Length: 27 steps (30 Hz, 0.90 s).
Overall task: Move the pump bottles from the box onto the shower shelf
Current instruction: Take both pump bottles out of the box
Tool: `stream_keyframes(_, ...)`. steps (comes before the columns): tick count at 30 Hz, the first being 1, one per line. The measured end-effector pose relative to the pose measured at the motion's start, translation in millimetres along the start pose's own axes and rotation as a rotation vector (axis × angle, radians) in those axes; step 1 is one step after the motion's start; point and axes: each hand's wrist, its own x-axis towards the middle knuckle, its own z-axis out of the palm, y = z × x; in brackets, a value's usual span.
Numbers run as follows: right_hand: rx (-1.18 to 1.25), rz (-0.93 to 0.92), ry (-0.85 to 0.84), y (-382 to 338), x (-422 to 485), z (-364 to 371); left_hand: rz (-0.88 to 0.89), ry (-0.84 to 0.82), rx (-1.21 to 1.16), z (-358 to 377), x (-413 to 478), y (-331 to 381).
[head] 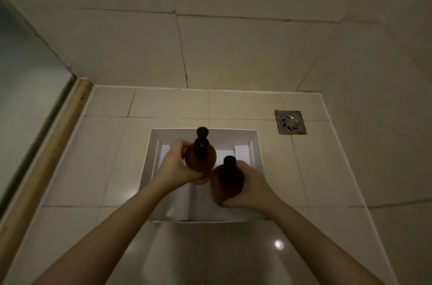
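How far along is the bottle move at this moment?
Early stage. Nothing is placed yet: no shelf is in view. In hand: the left hand grips one pump bottle and the right hand grips the second pump bottle, both over the white box on the tiled floor. No other bottle shows in the box's visible part. Left: carrying both to the shelf and setting them down.

Body parts in view: two arms and two hands. The left forearm (112, 226) and right forearm (315, 238) are bare over their full visible length, up to the wrist. The left hand (177, 165) and right hand (254, 189) are bare, fingers (180, 145) included; dim lighting obscures finer detail.
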Motion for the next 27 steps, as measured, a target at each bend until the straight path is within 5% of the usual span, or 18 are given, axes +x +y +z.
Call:
stream_keyframes(6, 0.108, -0.170, 0.104, -69.7, -12.2, -54.3, 0.121, 0.097, -0.277, -71.9, -24.3, 56.8)
stream_keyframes(11, 0.312, -0.212, 0.184, -126.4, -13.3, -96.6, 0.201, 0.193, -0.296, -122.0, -38.3, 102.7)
stream_keyframes(27, 0.285, -0.251, 0.260, -189.7, -1.4, -147.0, 0.250, 0.263, -0.296, -167.7, -33.0, 160.7)
